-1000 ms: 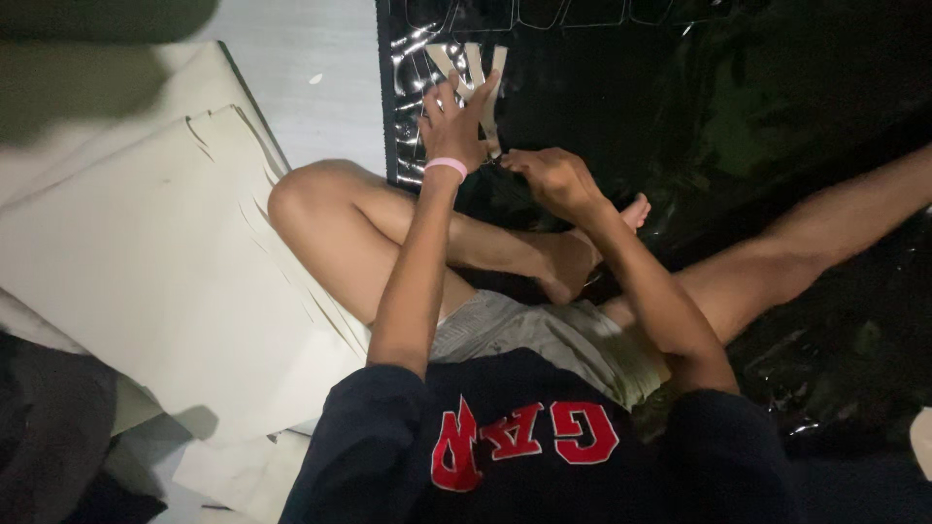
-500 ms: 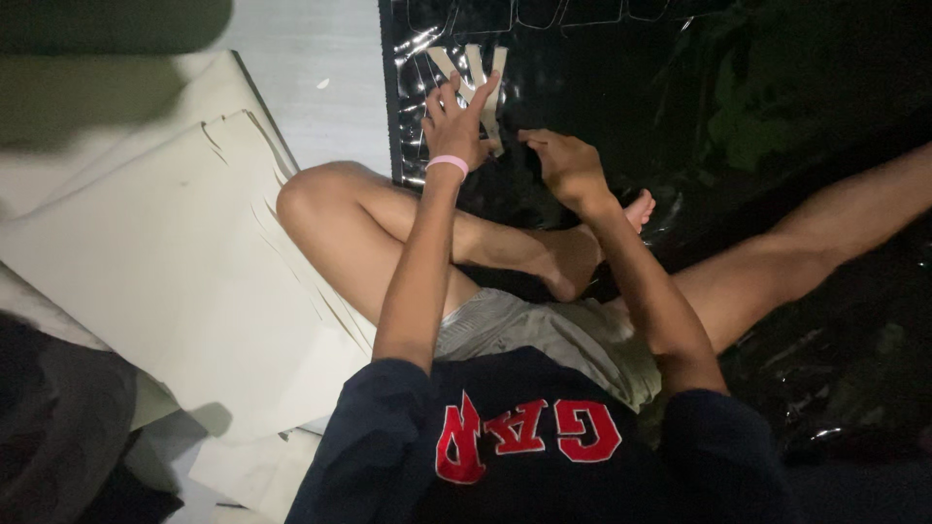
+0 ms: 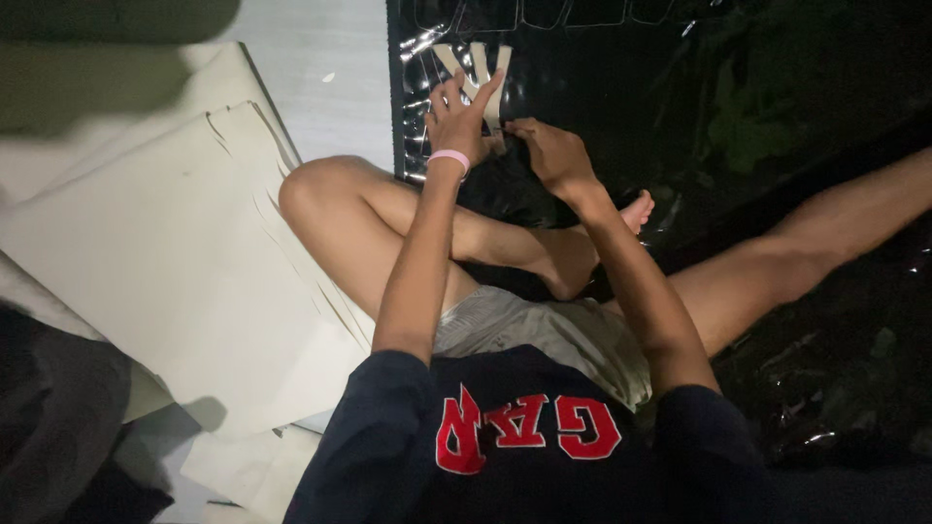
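A glossy black sheet (image 3: 602, 58) lies on the floor in front of me, with a cream cut-out shape (image 3: 473, 60) stuck on it near its left edge. My left hand (image 3: 460, 114), with a pink band at the wrist, rests flat on the lower part of the cut-out, fingers spread. My right hand (image 3: 546, 150) is just to its right, fingertips pinched together at the cut-out's lower end. What they pinch is small and partly hidden by both hands.
Large cream paper sheets (image 3: 146, 262) with torn strips lie to the left on a pale floor (image 3: 325, 68). A dark cloth (image 3: 49, 417) sits at the bottom left. My bent left leg (image 3: 349, 209) and stretched right leg (image 3: 806, 252) lie on the black sheet.
Both hands have shifted slightly up the black sheet toward the cream cut-out. My left hand's fingers have spread over it, and my right hand stays pinched beside it.
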